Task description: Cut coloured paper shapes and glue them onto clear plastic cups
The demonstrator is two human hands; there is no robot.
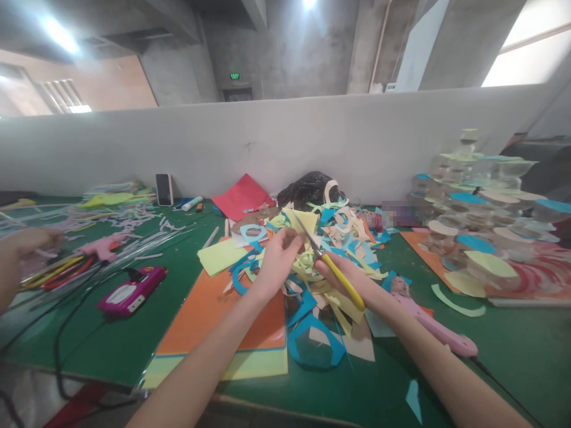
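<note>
My right hand (354,273) is closed round a pair of scissors (342,279) with yellow handles, their blades pointing up and to the left. Just beside it, my left hand (281,258) has its fingers pinched at the lower edge of a piece of yellow paper (307,221). The scissor blades lie across the front of this paper; whether they are cutting into it I cannot tell. Beneath both hands spreads a heap of blue, yellow and peach paper scraps (307,306). Orange sheets (241,321) lie under my left forearm.
A pink glue gun (437,327) lies near my right forearm, its cord trailing off. Stacked clear cups with paper discs (477,220) stand at right. At left are a magenta device (132,291), another pink glue gun (100,245), cables and another person's blurred hand (38,241).
</note>
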